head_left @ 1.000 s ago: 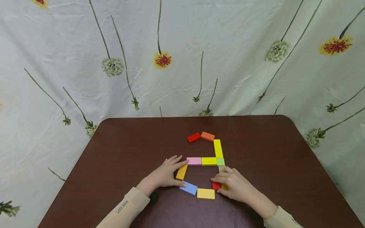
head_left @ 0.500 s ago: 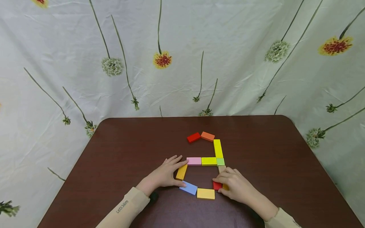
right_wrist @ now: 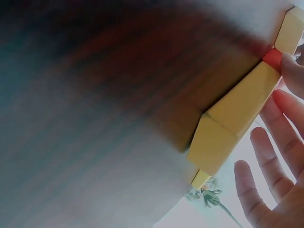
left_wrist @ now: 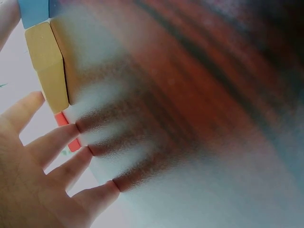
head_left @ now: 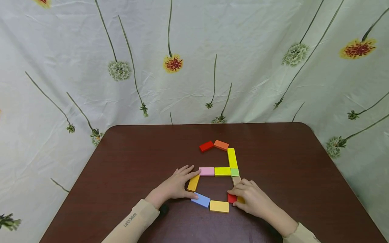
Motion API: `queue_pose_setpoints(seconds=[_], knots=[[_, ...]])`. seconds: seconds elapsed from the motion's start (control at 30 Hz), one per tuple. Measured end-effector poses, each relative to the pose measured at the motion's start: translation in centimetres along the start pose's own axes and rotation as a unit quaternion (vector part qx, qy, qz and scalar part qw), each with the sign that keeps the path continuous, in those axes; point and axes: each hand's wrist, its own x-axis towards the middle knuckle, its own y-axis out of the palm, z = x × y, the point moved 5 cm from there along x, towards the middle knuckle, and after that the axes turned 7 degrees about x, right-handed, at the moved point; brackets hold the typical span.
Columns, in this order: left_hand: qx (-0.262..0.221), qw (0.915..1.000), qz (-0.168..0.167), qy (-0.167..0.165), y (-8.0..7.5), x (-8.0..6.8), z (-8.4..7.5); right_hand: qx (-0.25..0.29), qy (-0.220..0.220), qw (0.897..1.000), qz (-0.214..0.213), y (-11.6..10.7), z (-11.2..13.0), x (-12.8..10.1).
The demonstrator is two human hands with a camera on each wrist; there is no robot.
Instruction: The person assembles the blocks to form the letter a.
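A ring of flat coloured blocks is laid out on the brown table (head_left: 127, 158), in the middle and nearer the front edge than the back edge. The blocks are set end to end, so a closed shape is made with a bare patch of table inside it.

The left hand (head_left: 175, 186) is laid flat at the left side of the ring. Its fingers are straight and spread, and nothing is gripped. The amber block (head_left: 193, 183) is touched by the fingertips and the blue block (head_left: 201, 200) by the thumb, so that side seems to be kept from sliding.

The right hand (head_left: 250, 196) is placed at the ring's right front corner. Its fingers are curled over the small red block (head_left: 231, 198), which is pinched and seems to be fitted into the gap beside the yellow block (head_left: 219, 206). An orange piece (head_left: 240, 199) is partly hidden under this hand.

The far side of the ring is made by the pink block (head_left: 206, 171), a lime block (head_left: 223, 171) and a green block (head_left: 235, 172), all touching in a row. A tall lemon block (head_left: 232, 158) runs toward the back edge from there. At its end an orange block (head_left: 221, 145) and a red block (head_left: 206, 146) are set, like a small roof
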Motion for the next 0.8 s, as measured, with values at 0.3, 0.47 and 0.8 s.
queue_pose_setpoints(seconds=[0.3,0.47,0.8], knots=[[0.003,1.0,0.0,0.0,0.01,-0.01,0.01,-0.001,-0.016,1.0,-0.014,-0.02,0.03,-0.18],[0.002,1.0,-0.002,0.004,0.03,-0.04,0.04,0.001,-0.016,1.0,-0.014,0.06,-0.01,-0.28],[0.003,1.0,-0.003,0.003,0.1,-0.04,0.14,-0.002,-0.015,1.0,-0.016,-0.1,0.1,-0.49]])
